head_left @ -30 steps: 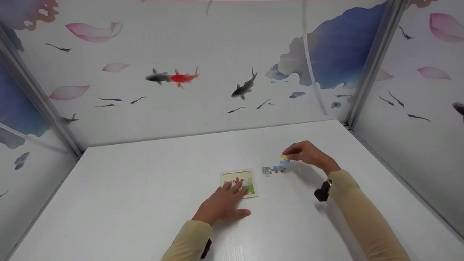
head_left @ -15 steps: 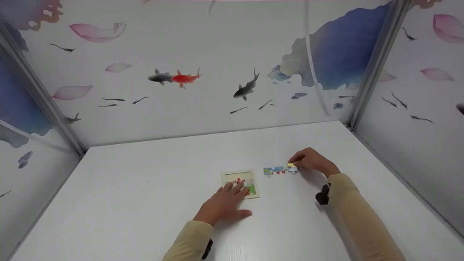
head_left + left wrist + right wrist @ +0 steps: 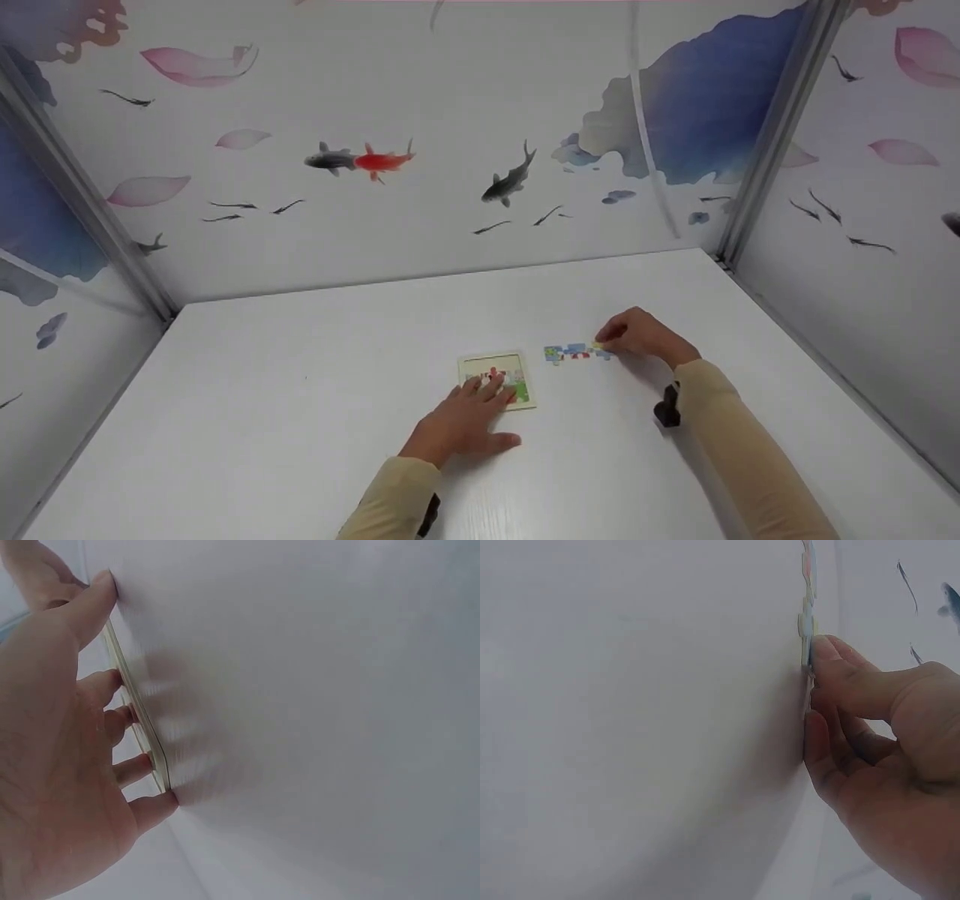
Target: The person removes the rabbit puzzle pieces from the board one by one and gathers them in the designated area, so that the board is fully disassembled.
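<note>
A small square jigsaw tray (image 3: 528, 373) with a pale rim lies on the white table, part of its picture filled in with red and green. My left hand (image 3: 466, 420) rests on it, fingers spread over its near part and hiding some of the picture; the thumb lies out on the table. To the right of the tray, joined or touching puzzle pieces (image 3: 553, 354) form a short row. At the row's right end my right hand (image 3: 646, 336) pinches a blue and yellow puzzle piece (image 3: 604, 355), low at the table. In the right wrist view, thumb and fingertips meet that piece's edge.
The white table (image 3: 300, 435) meets a back wall (image 3: 420, 240) printed with fish and petals. Side walls with metal corner posts (image 3: 772, 135) stand left and right. A dark wrist camera (image 3: 666, 409) hangs at the right cuff.
My right hand first brings the piece down and rightward to the row's right end, then shifts it slightly there, the piece now lying flatter. My left hand stays on the tray.
</note>
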A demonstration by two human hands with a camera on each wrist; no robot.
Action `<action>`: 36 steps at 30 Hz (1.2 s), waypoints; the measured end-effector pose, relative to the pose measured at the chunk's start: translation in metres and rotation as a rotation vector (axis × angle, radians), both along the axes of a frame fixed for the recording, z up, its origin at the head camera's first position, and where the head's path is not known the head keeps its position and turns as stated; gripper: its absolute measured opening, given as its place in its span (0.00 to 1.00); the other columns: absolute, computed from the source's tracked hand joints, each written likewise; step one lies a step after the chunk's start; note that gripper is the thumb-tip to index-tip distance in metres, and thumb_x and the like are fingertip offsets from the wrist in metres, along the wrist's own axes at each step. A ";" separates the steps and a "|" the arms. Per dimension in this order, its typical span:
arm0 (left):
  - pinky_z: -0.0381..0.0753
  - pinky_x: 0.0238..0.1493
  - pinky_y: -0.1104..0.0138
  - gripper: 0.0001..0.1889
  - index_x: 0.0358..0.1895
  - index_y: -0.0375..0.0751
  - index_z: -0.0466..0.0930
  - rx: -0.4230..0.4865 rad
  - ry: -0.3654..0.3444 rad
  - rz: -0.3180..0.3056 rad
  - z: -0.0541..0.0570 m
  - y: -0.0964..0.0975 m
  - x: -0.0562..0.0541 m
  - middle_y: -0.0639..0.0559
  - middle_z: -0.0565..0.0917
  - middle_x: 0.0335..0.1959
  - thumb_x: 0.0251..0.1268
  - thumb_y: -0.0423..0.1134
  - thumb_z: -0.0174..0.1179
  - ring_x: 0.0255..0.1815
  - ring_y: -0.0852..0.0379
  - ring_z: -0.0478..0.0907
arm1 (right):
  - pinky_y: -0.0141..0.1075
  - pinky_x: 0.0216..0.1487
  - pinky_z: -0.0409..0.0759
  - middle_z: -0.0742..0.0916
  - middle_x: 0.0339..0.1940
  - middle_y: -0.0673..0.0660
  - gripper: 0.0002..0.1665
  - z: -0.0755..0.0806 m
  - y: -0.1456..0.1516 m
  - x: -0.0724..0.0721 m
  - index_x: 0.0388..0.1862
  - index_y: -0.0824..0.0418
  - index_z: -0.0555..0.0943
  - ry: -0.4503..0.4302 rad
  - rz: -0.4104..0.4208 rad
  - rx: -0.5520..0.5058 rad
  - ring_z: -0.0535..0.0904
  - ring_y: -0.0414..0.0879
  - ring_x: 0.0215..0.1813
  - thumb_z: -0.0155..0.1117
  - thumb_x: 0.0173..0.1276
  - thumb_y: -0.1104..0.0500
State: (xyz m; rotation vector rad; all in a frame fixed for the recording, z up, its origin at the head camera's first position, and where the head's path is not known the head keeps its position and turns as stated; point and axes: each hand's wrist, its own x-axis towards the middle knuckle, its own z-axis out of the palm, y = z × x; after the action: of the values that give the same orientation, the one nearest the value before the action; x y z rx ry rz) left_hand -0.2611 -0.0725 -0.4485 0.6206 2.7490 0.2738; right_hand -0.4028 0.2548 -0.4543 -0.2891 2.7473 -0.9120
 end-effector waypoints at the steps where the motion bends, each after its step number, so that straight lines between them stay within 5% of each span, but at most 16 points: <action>1: 0.50 0.82 0.50 0.41 0.81 0.59 0.52 0.000 0.000 0.002 0.000 0.000 0.000 0.56 0.50 0.84 0.69 0.67 0.53 0.85 0.46 0.45 | 0.46 0.58 0.79 0.87 0.51 0.62 0.12 0.000 0.000 0.000 0.50 0.61 0.87 0.000 0.002 0.001 0.79 0.51 0.50 0.67 0.70 0.61; 6: 0.50 0.82 0.49 0.41 0.81 0.59 0.52 -0.011 0.005 0.004 -0.001 0.000 0.002 0.56 0.51 0.84 0.69 0.67 0.52 0.85 0.46 0.45 | 0.48 0.60 0.79 0.86 0.54 0.62 0.13 0.001 -0.003 0.001 0.51 0.61 0.86 0.000 0.003 0.000 0.78 0.52 0.52 0.66 0.70 0.59; 13: 0.49 0.82 0.48 0.41 0.81 0.58 0.53 0.003 0.001 0.020 -0.001 0.000 0.005 0.55 0.50 0.84 0.69 0.66 0.53 0.85 0.47 0.44 | 0.40 0.52 0.80 0.87 0.52 0.61 0.13 0.012 -0.020 0.004 0.51 0.62 0.86 0.037 0.047 -0.041 0.78 0.50 0.49 0.66 0.71 0.59; 24: 0.60 0.76 0.42 0.39 0.76 0.48 0.62 -0.010 0.142 0.101 0.000 0.031 0.018 0.45 0.60 0.80 0.69 0.66 0.53 0.80 0.41 0.57 | 0.45 0.59 0.82 0.89 0.49 0.57 0.13 0.030 -0.072 0.009 0.50 0.61 0.87 0.072 0.186 -0.078 0.82 0.46 0.49 0.65 0.72 0.56; 36: 0.59 0.76 0.40 0.42 0.78 0.47 0.60 0.035 0.021 0.221 0.000 0.033 0.027 0.44 0.58 0.81 0.68 0.67 0.54 0.82 0.43 0.54 | 0.41 0.53 0.83 0.89 0.44 0.55 0.11 0.032 -0.129 0.018 0.46 0.61 0.88 0.083 0.274 -0.061 0.81 0.44 0.44 0.65 0.72 0.56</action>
State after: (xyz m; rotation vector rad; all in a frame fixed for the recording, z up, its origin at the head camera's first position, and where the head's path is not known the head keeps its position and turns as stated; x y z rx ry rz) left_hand -0.2344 -0.0394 -0.4480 0.3296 2.8405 0.3676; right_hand -0.3851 0.1261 -0.4223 -0.7099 2.6655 -0.9278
